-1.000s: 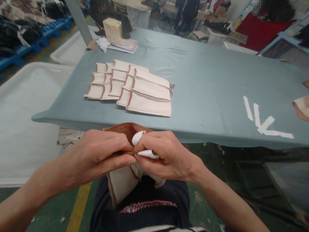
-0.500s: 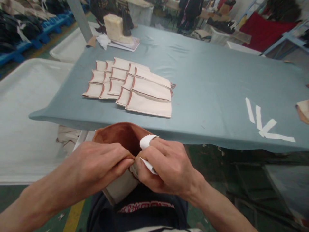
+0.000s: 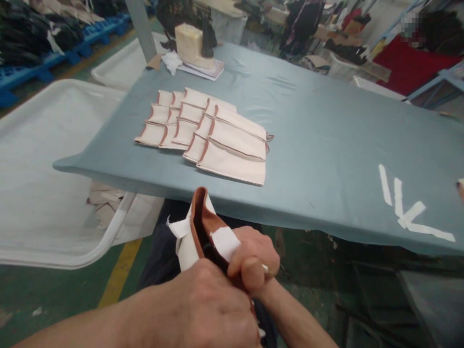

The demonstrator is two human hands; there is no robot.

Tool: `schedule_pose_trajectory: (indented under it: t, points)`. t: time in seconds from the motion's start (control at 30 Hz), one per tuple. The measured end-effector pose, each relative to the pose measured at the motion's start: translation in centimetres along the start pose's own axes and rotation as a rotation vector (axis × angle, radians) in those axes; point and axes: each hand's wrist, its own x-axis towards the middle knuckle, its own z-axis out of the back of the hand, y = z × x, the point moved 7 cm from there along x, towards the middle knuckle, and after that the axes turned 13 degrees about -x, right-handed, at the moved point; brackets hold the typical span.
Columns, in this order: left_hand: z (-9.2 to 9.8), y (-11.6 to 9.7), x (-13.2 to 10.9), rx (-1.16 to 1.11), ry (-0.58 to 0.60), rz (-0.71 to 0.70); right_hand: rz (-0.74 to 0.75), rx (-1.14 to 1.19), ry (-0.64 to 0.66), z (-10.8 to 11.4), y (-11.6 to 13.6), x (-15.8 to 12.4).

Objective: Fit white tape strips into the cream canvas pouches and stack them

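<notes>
A cream fabric pouch (image 3: 186, 251) with a brown edge and brown inside stands mouth-up in front of my body, below the table edge. My left hand (image 3: 213, 304) is closed over the near part of its rim, fingertips hidden. Close beside it, my right hand (image 3: 253, 258) is curled on the right side of the rim, thumb bent inward. A white strip (image 3: 225, 241) lies over the brown edge by my right fingers. Another white scrap (image 3: 179, 227) sticks out on the pouch's left side.
Similar cream pouches (image 3: 232, 159) lie in overlapping rows on the blue-covered table (image 3: 326, 159). Several white strips (image 3: 398, 198) lie on its right part. A yellowish block (image 3: 189, 41) stands at the back. A white tub (image 3: 47, 145) is at the left.
The pouch has turned so its mouth is narrow and points away from me. My left hand has moved right and nearer to me. The view has shifted slightly left.
</notes>
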Motion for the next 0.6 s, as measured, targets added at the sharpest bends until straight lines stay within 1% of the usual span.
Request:
schedule_pose_trajectory:
  t: [0.03,0.1,0.17,0.2,0.3,0.37,0.4,0.47,0.5,0.53,0.6]
  points:
    - [-0.8,0.0,0.1,0.014,0.064,-0.002,0.009,0.051,-0.037,-0.2,-0.1,-0.7]
    - [-1.8,0.0,0.2,0.062,0.147,-0.008,0.026,0.172,-0.181,0.5,0.0,-1.6]
    - [-2.1,0.0,0.4,0.101,0.169,-0.027,-0.015,0.252,-0.3,1.6,-0.2,-2.1]
    - [-2.1,0.0,0.4,0.114,0.165,-0.035,-0.044,0.253,-0.335,2.1,-0.2,-2.1]
    - [-1.5,-0.1,0.7,0.173,0.104,-0.03,-0.114,0.203,-0.416,3.5,0.5,-1.3]
    - [-1.0,-0.1,0.6,0.246,0.038,-0.004,-0.212,0.258,-0.434,4.1,0.7,-0.3]
    - [-0.8,-0.1,0.6,0.28,0.011,0.007,-0.288,0.334,-0.43,4.3,0.5,0.3]
    - [-0.6,-0.3,0.3,0.326,-0.033,0.025,-0.455,0.555,-0.41,4.5,-0.1,1.5]
    - [-0.4,-0.5,0.1,0.339,-0.066,0.028,-0.516,0.667,-0.404,4.7,-0.4,2.0]
    - [-0.1,-0.6,-0.2,0.345,-0.102,0.029,-0.558,0.757,-0.405,5.1,-0.7,2.5]
    - [0.7,-0.6,-0.9,0.344,-0.183,0.057,-0.593,0.878,-0.41,6.5,-1.3,3.2]
